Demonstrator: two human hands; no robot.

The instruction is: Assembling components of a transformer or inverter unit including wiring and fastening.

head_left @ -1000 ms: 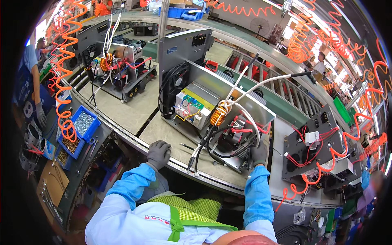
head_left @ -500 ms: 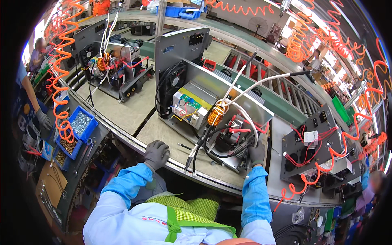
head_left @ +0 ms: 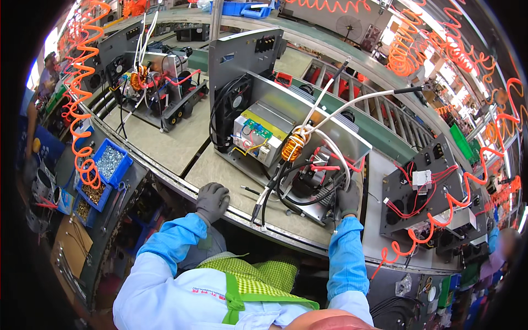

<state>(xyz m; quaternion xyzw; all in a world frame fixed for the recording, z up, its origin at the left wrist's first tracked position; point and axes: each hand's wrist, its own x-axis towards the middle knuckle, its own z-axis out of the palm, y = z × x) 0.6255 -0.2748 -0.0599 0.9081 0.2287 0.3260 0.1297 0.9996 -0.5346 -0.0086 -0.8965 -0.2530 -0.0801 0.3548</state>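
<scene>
In front of me stands a grey metal chassis (head_left: 242, 159) with a tall end panel, a fan, a green circuit board and a copper-wound coil (head_left: 293, 146). Thick white cables (head_left: 352, 104) rise from the coil, and black leads hang toward the near edge. My right hand (head_left: 347, 201), in a grey glove, grips the chassis at its right end, beside red-capped parts; its fingertips are partly hidden. My left hand (head_left: 213, 202), gloved too, rests with fingers curled at the near edge of the work line (head_left: 242, 217), left of the leads, with nothing visible in it.
Similar chassis stand at left (head_left: 159, 99) and right (head_left: 421, 192). Blue bins (head_left: 111, 164) of small metal fasteners sit at the left. Orange coiled hoses (head_left: 82, 126) hang on both sides. A roller conveyor (head_left: 385, 121) runs behind. Another person stands at the far left.
My view has shifted slightly. Both my hands keep nearly the same places. At the far left, the other person's gloved hand has drawn back from beside the blue bins.
</scene>
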